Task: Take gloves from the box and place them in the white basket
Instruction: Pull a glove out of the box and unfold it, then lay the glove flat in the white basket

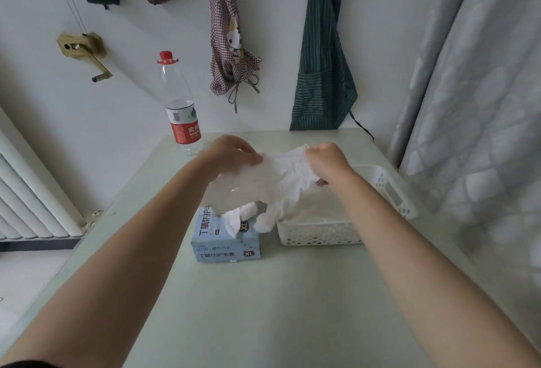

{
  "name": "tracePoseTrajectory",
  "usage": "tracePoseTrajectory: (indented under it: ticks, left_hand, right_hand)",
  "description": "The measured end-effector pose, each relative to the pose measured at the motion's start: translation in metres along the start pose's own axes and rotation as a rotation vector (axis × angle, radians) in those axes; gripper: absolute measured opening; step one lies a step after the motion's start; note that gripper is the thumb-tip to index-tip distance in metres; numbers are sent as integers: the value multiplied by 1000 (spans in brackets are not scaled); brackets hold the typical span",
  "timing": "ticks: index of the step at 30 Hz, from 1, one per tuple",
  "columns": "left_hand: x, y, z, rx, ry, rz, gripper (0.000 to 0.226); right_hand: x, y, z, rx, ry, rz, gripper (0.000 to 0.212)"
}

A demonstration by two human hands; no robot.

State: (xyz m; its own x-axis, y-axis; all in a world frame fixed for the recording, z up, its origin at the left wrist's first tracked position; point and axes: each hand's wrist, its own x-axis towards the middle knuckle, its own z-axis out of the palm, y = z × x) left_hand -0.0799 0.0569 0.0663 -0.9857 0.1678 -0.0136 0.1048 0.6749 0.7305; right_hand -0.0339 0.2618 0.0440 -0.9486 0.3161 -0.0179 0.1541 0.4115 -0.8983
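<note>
Both hands are raised above the table point(263, 309), each gripping the same white glove point(281, 180) by its cuff end. The left hand point(234, 152) pinches the left side of the cuff, fingers curled down over the material. The right hand point(329, 160) grips the right side, fingers closed around it, with one fingertip visible below the glove's edge.

Glove appearance: thin, white, semi-translucent, wrinkled. The cuff is stretched between the two hands. The body hangs down from there, and its fingers dangle limp, pointing downward, just above the near-left corner of the white basket point(322, 236). The left portion of the material looks blurred and filmy; whether this is a second glove or a fold of the same one cannot be told.

The box point(227, 246) sits on the table below the hands, just left of the basket. It is light blue, printed with Chinese characters and an "XL" mark on the front and top. Another white glove point(237, 218) sticks up out of its top opening, crumpled.

The basket is white plastic, rectangular, with perforated walls and a handle cut-out at its far-right end. Pale, filmy material appears to lie inside; detail is unclear.

Also present: a clear plastic bottle point(181, 107) with red cap and red label, upright at the far-left table edge; a checked apron point(228, 45) and a green striped apron point(322, 60) hanging on the wall.
</note>
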Motion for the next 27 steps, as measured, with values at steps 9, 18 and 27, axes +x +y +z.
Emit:
tracePoseTrajectory:
  ticks: [9, 18, 27]
  left_hand:
    - [36, 31, 98, 292, -91, 218, 7]
    - [18, 47, 137, 470, -193, 412, 26]
    - [3, 40, 129, 577, -434, 318, 78]
  right_hand:
    - [18, 87, -57, -238, 189, 9, 25]
    - [13, 110, -77, -561, 257, -102, 25]
    - [5, 102, -72, -962, 358, -124, 15]
